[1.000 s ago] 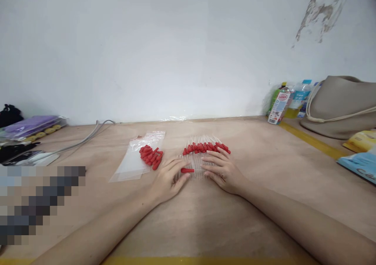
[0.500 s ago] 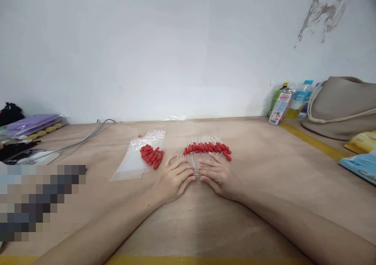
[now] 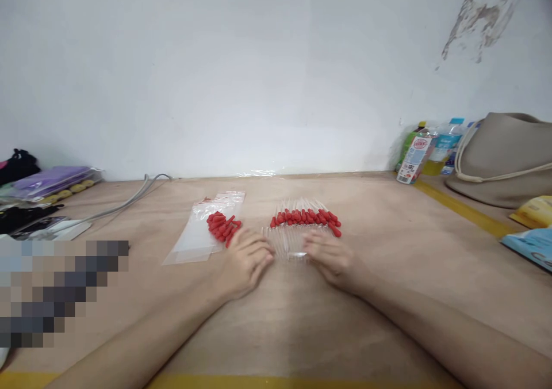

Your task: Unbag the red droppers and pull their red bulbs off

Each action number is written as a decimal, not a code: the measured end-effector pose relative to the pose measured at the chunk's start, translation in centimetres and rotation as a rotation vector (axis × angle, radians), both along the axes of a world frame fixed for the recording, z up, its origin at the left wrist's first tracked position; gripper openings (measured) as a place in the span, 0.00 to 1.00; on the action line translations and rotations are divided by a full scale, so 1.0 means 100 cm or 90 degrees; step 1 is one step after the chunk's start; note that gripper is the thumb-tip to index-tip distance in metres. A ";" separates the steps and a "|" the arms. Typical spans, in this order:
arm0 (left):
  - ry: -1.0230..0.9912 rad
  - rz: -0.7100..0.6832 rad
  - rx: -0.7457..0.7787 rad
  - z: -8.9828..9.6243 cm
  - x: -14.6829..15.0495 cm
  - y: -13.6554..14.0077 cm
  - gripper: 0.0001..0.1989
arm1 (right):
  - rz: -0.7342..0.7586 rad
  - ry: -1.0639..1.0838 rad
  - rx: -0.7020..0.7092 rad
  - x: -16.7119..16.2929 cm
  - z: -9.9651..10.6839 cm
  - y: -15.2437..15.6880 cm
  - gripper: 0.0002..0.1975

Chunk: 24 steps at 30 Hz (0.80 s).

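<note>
A row of clear glass tubes (image 3: pixel 284 242) lies side by side in front of me. Behind it lie several glass droppers with red rubber bulbs (image 3: pixel 304 217), their bulbs toward me and thin stems pointing at the wall. My left hand (image 3: pixel 249 260) is at the row's left end, fingers curled and thumb against them; anything inside is hidden. At the right end, over some tubes, is my right hand (image 3: pixel 332 256), bent and blurred, its fingertips unclear. Loose red rubber bulbs (image 3: pixel 221 226) are heaped on clear zip bags (image 3: pixel 190 245), just beyond my left hand.
Bottles (image 3: pixel 444 147) and a carton (image 3: pixel 414 159) stand by the wall at right, beside a grey bag (image 3: pixel 504 159). A cable (image 3: pixel 129 198) and a purple packet (image 3: pixel 54 180) lie at left. Yellow tape (image 3: pixel 466 208) runs along the table at right.
My hands have drawn apart, the left one leftward and the right one rightward, uncovering more of the glass tubes between them. A speck of red under my left thumb no longer shows.
</note>
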State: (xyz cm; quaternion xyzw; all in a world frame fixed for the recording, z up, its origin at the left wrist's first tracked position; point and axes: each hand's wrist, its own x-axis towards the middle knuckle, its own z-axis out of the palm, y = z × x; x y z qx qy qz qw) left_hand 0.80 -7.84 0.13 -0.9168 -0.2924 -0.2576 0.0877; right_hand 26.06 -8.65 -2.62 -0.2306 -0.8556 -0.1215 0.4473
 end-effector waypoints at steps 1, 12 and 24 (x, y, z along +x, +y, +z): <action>-0.007 0.016 0.008 0.000 -0.005 0.001 0.10 | -0.051 0.033 -0.022 0.006 0.001 0.001 0.12; -0.201 0.087 0.012 0.003 -0.025 0.027 0.15 | -0.284 -0.001 -0.089 -0.007 0.008 0.000 0.12; -0.343 0.397 -0.086 0.029 -0.079 0.064 0.13 | -0.273 -0.020 -0.112 -0.011 0.006 0.006 0.08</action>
